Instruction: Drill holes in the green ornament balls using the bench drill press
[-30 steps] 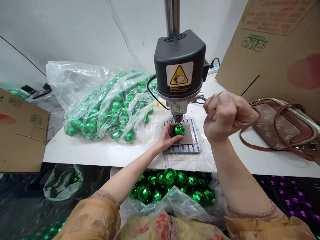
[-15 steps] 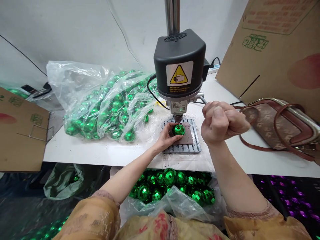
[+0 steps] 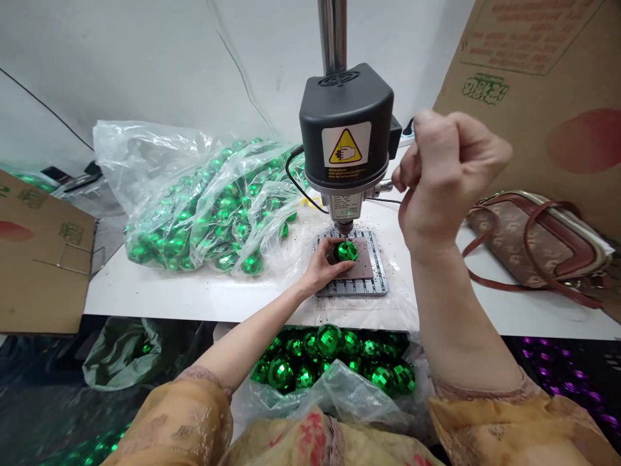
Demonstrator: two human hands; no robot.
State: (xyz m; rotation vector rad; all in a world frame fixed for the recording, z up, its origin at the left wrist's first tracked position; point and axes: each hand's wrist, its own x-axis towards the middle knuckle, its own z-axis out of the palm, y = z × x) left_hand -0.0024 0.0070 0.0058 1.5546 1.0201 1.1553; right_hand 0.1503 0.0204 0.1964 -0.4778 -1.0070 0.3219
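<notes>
My left hand [image 3: 324, 267] is closed around the side of a shiny green faceted ball [image 3: 348, 251], steadying it on a brown square pad [image 3: 361, 264]. Beneath the pad lies the slotted metal base [image 3: 378, 286] of a small bench drill press [image 3: 345, 133]. The thin drill bit [image 3: 345, 237] comes down from the chuck to the top of the ball; whether it touches cannot be made out. My right hand [image 3: 449, 171] is raised in a fist at the machine's right side, around the feed lever [image 3: 385, 186], whose grip the fingers hide.
Clear plastic bags of green balls [image 3: 218, 200] lie left of the drill. More green balls [image 3: 330, 343] fill a plastic-lined container below the table edge. Cardboard boxes [image 3: 43, 259] stand at both sides, and a brown handbag [image 3: 538, 239] sits at right. Dark shavings surround the base.
My right hand has swung upward with the lever, and the drill chuck sits slightly higher above the ball. My left hand keeps its place on the ball.
</notes>
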